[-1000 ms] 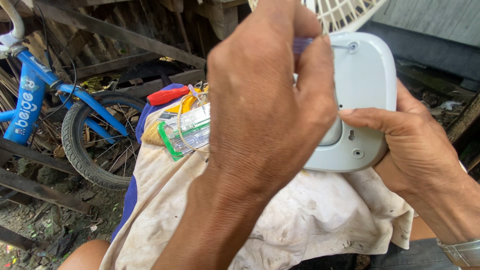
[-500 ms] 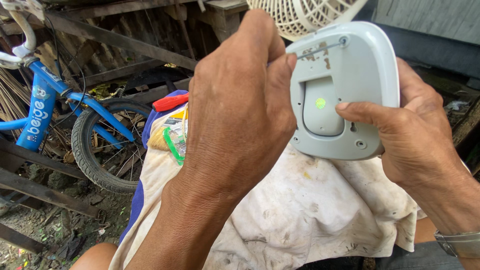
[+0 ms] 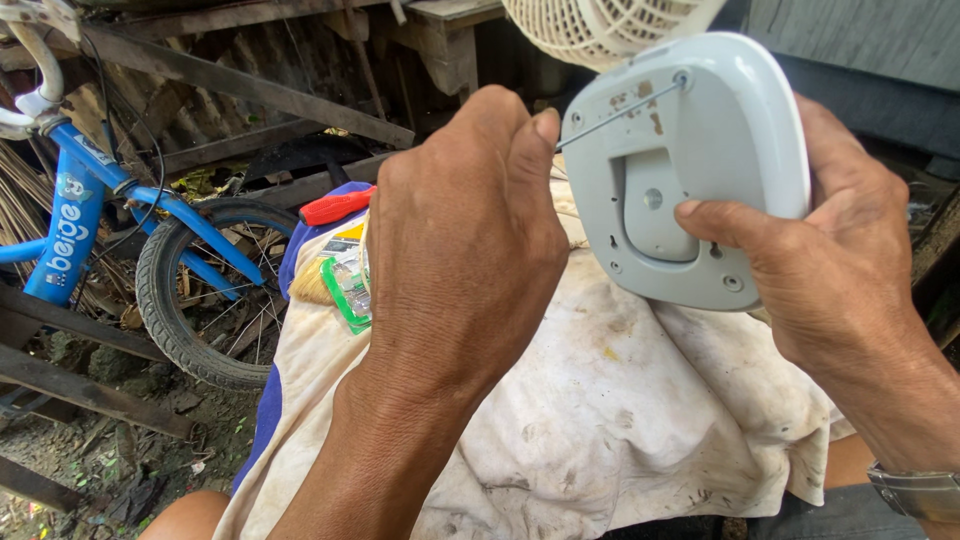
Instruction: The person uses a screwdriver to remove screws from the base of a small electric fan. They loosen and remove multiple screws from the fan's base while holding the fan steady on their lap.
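My right hand (image 3: 830, 270) grips a white plastic fan base (image 3: 690, 170) by its edge, underside facing me, thumb resting beside the recessed centre plate. My left hand (image 3: 465, 240) is closed around a thin screwdriver whose metal shaft (image 3: 620, 112) runs up to a screw near the base's top corner; the handle is hidden in my fist. The white fan grille (image 3: 600, 25) shows above the base. Under both hands a stained white cloth (image 3: 600, 420) lies over my lap.
A red-handled tool (image 3: 338, 206) and a green-edged clear packet (image 3: 345, 285) lie on the cloth at left. A blue bicycle (image 3: 110, 215) with its tyre (image 3: 180, 300) stands at left before wooden planks (image 3: 250, 95). A wristwatch (image 3: 915, 490) is on my right wrist.
The fan base has shifted right and tilted so more of its underside shows. My left hand has drawn back left, exposing the screwdriver shaft at the top screw.
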